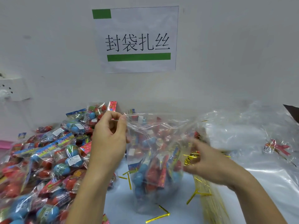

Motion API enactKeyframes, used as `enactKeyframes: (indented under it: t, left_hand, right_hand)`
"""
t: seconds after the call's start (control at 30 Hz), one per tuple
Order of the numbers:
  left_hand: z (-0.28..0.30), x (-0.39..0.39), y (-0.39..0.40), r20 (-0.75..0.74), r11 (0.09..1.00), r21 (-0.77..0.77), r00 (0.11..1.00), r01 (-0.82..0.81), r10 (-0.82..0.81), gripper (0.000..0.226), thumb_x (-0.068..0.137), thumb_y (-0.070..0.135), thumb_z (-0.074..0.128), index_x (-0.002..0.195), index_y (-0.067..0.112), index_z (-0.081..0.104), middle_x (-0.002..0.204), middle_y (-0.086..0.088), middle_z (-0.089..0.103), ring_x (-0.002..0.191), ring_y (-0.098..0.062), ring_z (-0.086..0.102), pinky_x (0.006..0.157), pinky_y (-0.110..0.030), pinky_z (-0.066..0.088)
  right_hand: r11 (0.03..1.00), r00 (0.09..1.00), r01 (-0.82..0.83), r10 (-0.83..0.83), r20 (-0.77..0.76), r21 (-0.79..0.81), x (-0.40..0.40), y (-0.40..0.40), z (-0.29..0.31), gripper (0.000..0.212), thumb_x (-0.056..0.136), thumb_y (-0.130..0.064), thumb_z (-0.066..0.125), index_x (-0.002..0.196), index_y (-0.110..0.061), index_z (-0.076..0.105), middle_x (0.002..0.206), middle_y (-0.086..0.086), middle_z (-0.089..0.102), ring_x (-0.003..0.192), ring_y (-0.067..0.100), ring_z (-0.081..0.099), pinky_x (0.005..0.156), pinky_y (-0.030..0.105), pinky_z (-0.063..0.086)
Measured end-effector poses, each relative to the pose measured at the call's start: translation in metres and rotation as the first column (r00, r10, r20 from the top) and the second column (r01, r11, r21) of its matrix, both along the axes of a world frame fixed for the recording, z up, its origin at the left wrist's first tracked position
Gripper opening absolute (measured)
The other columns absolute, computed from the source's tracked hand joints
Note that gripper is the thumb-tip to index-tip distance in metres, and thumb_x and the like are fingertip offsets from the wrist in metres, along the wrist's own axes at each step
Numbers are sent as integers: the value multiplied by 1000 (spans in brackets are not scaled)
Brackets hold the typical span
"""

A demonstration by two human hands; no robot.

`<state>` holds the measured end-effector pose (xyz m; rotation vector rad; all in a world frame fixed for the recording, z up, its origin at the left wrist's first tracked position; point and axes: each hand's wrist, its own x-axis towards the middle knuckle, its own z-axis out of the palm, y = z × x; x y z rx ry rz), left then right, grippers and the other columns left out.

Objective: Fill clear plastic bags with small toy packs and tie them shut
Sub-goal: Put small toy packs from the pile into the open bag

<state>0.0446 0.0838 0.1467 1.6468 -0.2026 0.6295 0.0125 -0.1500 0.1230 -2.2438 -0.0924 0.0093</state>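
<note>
Left hand (110, 135) pinches the filled bag's (153, 167) rim; blurred right hand (208, 160) beside it, grip unclear

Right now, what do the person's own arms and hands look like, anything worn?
Both forearms are bare up to the frame edge: no sleeves, gloves or watch show. The left hand shows no ring; the right hand is blurred, so rings cannot be told.

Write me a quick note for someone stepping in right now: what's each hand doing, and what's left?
Left hand: fingers pinch the top edge of the clear bag, holding it up.
Right hand: blurred, at the gold twist ties; whether it holds one I cannot tell.
Done: the bag has toy packs inside.
Left: gather its open mouth and tie it. More loose toy packs wait on the left, empty bags on the right.
</note>
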Motion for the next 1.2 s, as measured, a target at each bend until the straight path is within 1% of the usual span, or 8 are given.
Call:
enactKeyframes:
  t: [0.13,0.33,0.43,0.5,0.6,0.7,0.87,1.2]
  left_hand:
    - [-2,3,-2,-33,993,-103,998,54,-58,17,102,16,51,88,9,57,63,0,63,62,-18,65,62,-30,61]
    - [-7,3,2,-56,942,-242,966,233,-254,9,99,12,56,108,16,58,90,-5,74,83,-18,75,65,-28,60]
    - [-21,12,17,-191,999,28,981,38,-32,34,95,0,54,105,33,51,104,-1,66,87,-17,69,73,-36,61]
    - [-31,11,25,-391,899,372,917,233,-75,39,93,3,55,105,40,50,112,17,62,93,-2,64,77,-24,54]
    - [-49,10,15,-614,726,395,749,563,-247,29,92,10,66,112,32,66,103,24,71,92,11,64,76,-7,47]
    - [-49,14,4,-535,833,362,825,419,-183,19,89,-1,68,82,14,78,64,13,71,56,6,61,59,-10,46]
    - [-48,19,7,-439,946,280,898,163,-25,18,89,9,72,75,16,80,73,-10,76,73,-30,73,77,-45,59]
    - [-45,18,8,-431,871,435,902,227,-20,24,85,12,76,73,32,79,79,11,76,54,2,55,57,-16,48]
  right_hand:
    - [994,994,-100,97,-56,-39,6,9,-21,57,74,-19,87,98,-58,53,106,-17,68,92,1,67,84,26,56]
    - [986,982,138,-148,119,89,19,8,-28,39,88,-2,64,61,-30,71,63,-6,71,57,11,68,48,18,50]
    - [961,961,217,-242,137,174,21,3,-31,37,88,2,59,62,-20,71,61,-2,71,56,13,69,46,19,51]
    - [946,951,240,-274,143,218,23,2,-34,38,91,0,60,61,-20,73,61,-1,71,54,11,68,46,17,49]
    - [945,955,231,-265,130,232,25,4,-39,39,94,-8,62,63,-26,77,63,-4,71,54,7,66,46,14,45]
    - [941,951,216,-263,161,261,27,2,-37,38,93,-10,64,62,-26,78,58,-9,69,48,4,60,47,13,42]
    - [897,885,271,-375,276,350,32,-1,-37,26,93,-15,66,70,-8,77,53,9,55,50,11,40,51,25,34]
    - [911,878,251,-357,320,327,31,1,-37,27,91,-7,69,80,-27,82,73,-16,75,70,0,68,67,19,53]
